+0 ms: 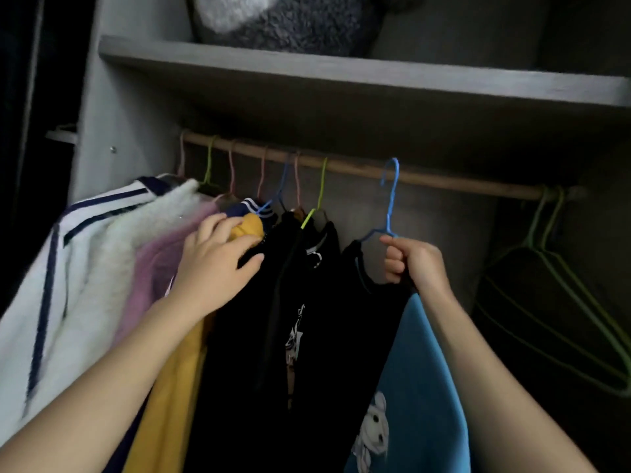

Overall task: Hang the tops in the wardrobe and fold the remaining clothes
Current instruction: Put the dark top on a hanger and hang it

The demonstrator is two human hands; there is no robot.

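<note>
No readable text; cartoon figure (pixel 374 428) on blue top (pixel 418 343) wordless; print (pixel 294 336) on black top (pixel 239 353) blurred

Upper shelf (pixel 341 73): fluffy grey bundle (pixel 290 25); wooden rail (pixel 358 169): hangers (pixel 322 186).

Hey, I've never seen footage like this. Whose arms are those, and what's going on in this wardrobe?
There is no machine here: one camera on a person's head looks forward and down, so the arms are the wearer's own. You see inside a wardrobe. The left hand rests on tops already hanging on the rod. The right hand grips a blue hanger carrying a black and blue top, its hook up at the rod. Empty green hangers hang to the right; a fluffy grey thing sits on the shelf above.
</note>
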